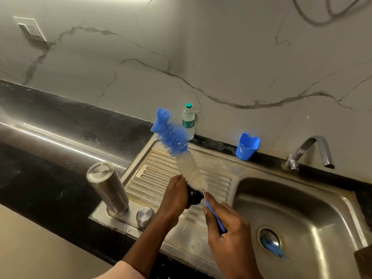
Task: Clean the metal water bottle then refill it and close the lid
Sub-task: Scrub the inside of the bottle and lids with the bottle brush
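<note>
The metal water bottle [107, 186] stands on the sink's ribbed drainboard [217, 184] at the left, its narrow end down. A round metal cap [145, 217] lies beside its foot. My left hand [174, 198] grips a small black round piece [194, 196] over the drainboard. My right hand [227, 230] holds the blue handle of a bottle brush [181, 150]. The brush slants up and left, and its white bristles touch the black piece. The blue bristle tip is in the air.
The steel sink basin [298, 214] is at the right, with something blue in its drain [270, 243]. A tap [314, 152] stands behind it. A blue plastic cup [247, 147] and a small plastic water bottle [188, 120] stand by the marble wall. Black counter [50, 158] lies at the left.
</note>
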